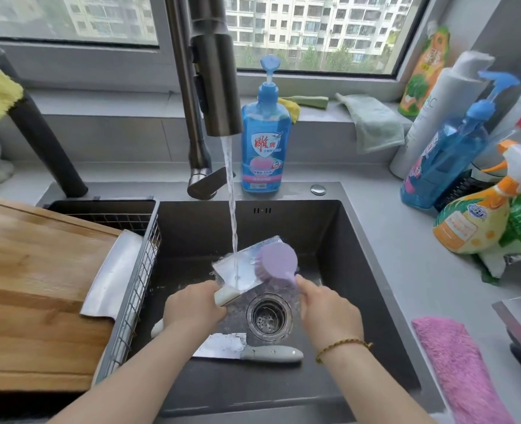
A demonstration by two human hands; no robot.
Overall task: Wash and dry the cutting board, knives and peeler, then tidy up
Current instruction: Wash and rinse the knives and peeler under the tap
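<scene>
- Head view: my left hand [192, 307] grips the cleaver [246, 266] by its handle, over the sink [360, 255], under running water [232, 215].
- My right hand [329, 310] holds the purple brush [277, 259] against its blade.

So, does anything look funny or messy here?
A blade lies half off the board, over the rack edge, so it could slip. A green cloth droops off the windowsill. A spare knife lies loose in the sink.
</scene>
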